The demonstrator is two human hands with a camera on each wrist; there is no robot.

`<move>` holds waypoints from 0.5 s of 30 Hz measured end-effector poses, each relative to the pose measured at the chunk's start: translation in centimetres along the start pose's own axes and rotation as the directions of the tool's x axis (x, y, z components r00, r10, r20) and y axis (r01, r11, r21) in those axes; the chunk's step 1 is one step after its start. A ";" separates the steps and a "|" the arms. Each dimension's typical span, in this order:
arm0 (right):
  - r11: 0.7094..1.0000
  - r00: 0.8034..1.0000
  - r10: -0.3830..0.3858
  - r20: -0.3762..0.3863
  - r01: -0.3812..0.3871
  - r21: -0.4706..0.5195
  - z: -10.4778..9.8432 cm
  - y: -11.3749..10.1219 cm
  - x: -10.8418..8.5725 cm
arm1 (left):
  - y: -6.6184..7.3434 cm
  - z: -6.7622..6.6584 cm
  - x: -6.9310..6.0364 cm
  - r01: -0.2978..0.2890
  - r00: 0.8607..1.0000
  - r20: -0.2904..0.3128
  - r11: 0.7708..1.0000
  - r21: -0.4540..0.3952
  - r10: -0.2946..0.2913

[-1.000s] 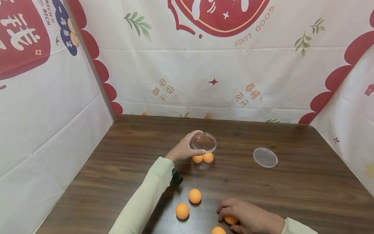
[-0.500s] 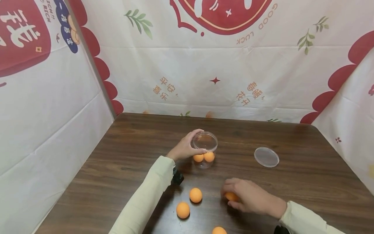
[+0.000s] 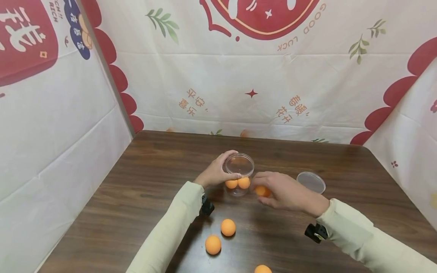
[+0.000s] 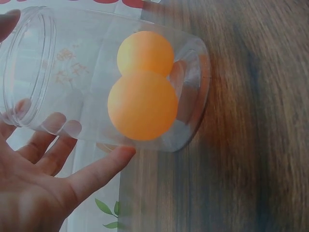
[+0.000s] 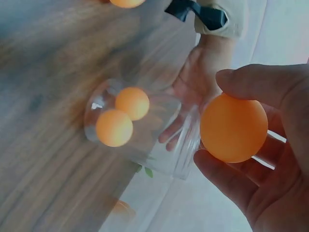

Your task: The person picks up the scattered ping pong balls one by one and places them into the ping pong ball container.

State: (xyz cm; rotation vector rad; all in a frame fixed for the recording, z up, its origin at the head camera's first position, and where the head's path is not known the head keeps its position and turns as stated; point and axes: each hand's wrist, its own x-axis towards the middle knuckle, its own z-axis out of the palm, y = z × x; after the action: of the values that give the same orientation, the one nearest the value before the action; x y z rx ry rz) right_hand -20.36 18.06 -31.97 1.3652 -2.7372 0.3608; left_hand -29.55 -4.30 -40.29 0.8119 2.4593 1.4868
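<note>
A clear jar (image 3: 238, 189) stands uncovered on the table with two orange balls (image 3: 244, 182) at its bottom. My left hand (image 3: 217, 171) grips it around the upper part from the left; the left wrist view shows the palm and fingers along the jar (image 4: 91, 72). Just right of the jar, my right hand (image 3: 286, 192) pinches another orange ball (image 3: 262, 190). In the right wrist view that ball (image 5: 233, 127) sits between thumb and fingers, close to the jar's rim.
Two loose orange balls (image 3: 228, 227) (image 3: 213, 244) lie in front of the jar, and a third (image 3: 263, 269) is at the bottom edge of the head view. The clear round lid (image 3: 311, 182) lies behind my right hand. Patterned cloth (image 3: 205, 76) hangs around the wooden table (image 3: 112, 197).
My right hand has lifted the ball and carried it away from the near side of the table to beside the jar. My left hand keeps its grip in the same place.
</note>
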 end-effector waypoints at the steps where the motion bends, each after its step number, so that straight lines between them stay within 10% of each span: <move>1: 1.000 1.000 0.001 0.010 -0.001 -0.002 -0.1 0.2 0.3 | 0.0 0.0 0.0 0.002 1.000 0.001 1.000 0.001 -0.002; 15: 0.992 0.992 0.119 0.035 -0.120 0.030 -2.6 2.2 5.9 | 0.1 -0.1 0.0 0.026 0.999 0.022 0.999 -0.022 -0.025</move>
State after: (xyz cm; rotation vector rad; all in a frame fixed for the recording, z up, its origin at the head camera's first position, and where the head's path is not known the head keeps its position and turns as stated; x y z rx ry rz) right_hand -25.81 15.31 -28.90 1.2284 -2.8598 0.3936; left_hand -29.58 -4.30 -40.17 0.7858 2.4231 1.4864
